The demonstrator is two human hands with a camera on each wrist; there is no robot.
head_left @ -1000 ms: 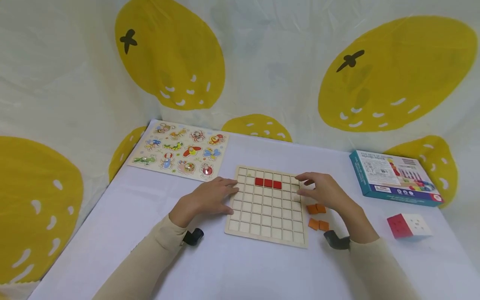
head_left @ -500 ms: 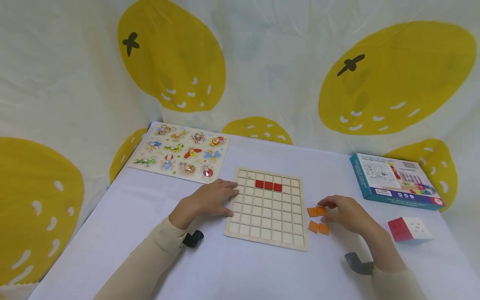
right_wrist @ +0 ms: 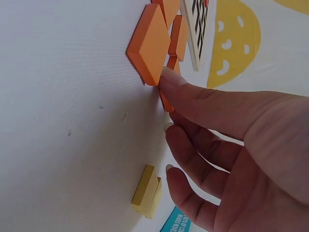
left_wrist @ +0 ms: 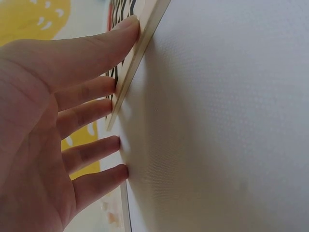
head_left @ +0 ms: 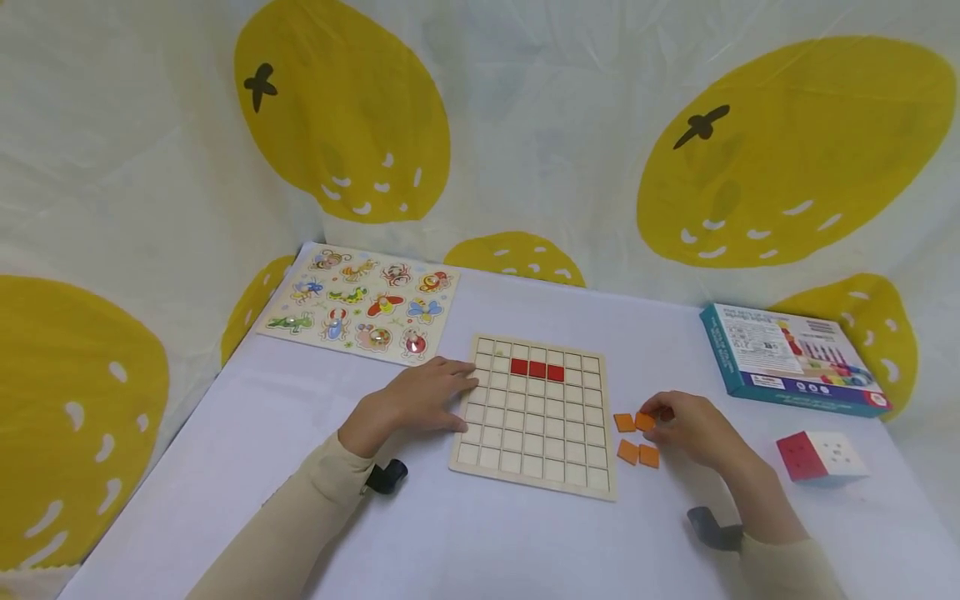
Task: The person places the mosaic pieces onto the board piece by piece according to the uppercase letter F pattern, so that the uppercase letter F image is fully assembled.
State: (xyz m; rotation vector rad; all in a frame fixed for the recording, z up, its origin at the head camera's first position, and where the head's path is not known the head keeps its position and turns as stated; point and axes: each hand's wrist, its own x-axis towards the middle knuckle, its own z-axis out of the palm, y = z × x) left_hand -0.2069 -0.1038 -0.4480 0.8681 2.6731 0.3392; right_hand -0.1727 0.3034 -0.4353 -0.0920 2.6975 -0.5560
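A flat, square orange tile point(head_left: 644, 422) is being pinched by the right hand point(head_left: 693, 427), beside three similar tiles point(head_left: 627, 452) on finely textured white cloth point(head_left: 525, 550). The gridded wooden board point(head_left: 512, 416) is being touched at its left edge by the left hand point(head_left: 416, 398), whose fingers are being held spread.

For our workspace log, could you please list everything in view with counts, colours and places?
table: one, white, under the objects
grid board: one, pale wood, table's middle
red tiles: three, red, on the grid board
orange tiles: four, orange, right of grid board
puzzle board: one, multicoloured, far left
box: one, teal and white, far right
cube: one, red and white, nearer than box
yellow blocks: apparently two, yellow, right wrist view
backdrop: one, white with yellow fruit shapes, behind table
wrist mounts: two, black, one per arm
sleeves: two, beige, lower frame edge
left hand: one, bare, at grid board's left edge
right hand: one, bare, at orange tiles
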